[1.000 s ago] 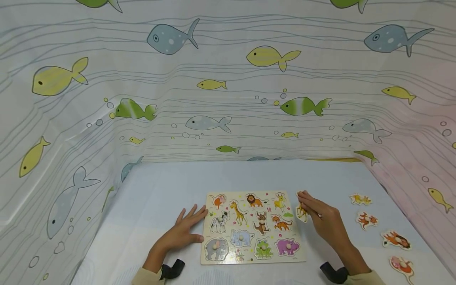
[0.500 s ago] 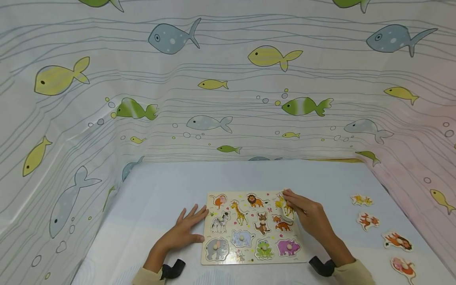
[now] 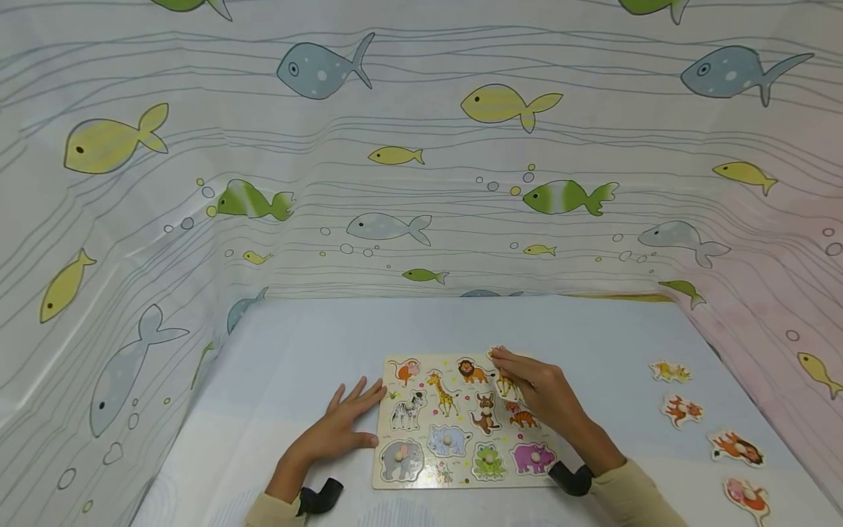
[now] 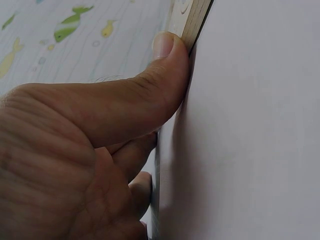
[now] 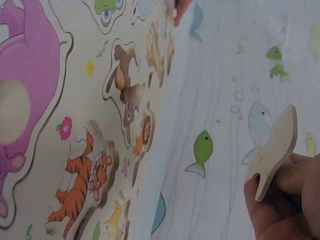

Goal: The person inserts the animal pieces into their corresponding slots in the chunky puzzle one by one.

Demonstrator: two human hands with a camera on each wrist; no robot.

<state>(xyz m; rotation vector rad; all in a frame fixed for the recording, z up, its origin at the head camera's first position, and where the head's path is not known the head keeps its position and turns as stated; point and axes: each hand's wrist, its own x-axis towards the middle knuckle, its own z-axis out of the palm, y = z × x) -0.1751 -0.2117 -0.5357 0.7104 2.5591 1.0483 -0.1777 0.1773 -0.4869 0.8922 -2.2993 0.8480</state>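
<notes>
A wooden animal puzzle board point(image 3: 454, 481) lies flat on the table. The person's left hand point(image 3: 336, 432) has its fingers spread against the board's left side; in the left wrist view the thumb point(image 4: 165, 75) touches the wooden edge. Above the board's upper right, the right hand point(image 3: 543, 388) pinches a giraffe puzzle piece point(image 3: 507, 386), held upright and overlapping the deer and tiger pictures. From the right wrist view, the bare wooden back of the giraffe piece point(image 5: 277, 150) shows between thumb and fingers, apart from the board. Giraffe picture point(image 3: 443, 394) sits left of it.
Right of the board lie a yellow animal piece point(image 3: 670, 371), a kangaroo piece point(image 3: 683, 411), a lion piece point(image 3: 736, 448) and a monkey piece point(image 3: 747, 501). Knobbed elephant point(image 3: 402, 461), rhino point(image 3: 448, 441), frog point(image 3: 489, 461) and hippo point(image 3: 535, 459) pieces sit in the board.
The right hand has carried the giraffe piece leftward, from beside the board's right edge to over its upper right part. The left hand stays at the board's left edge.
</notes>
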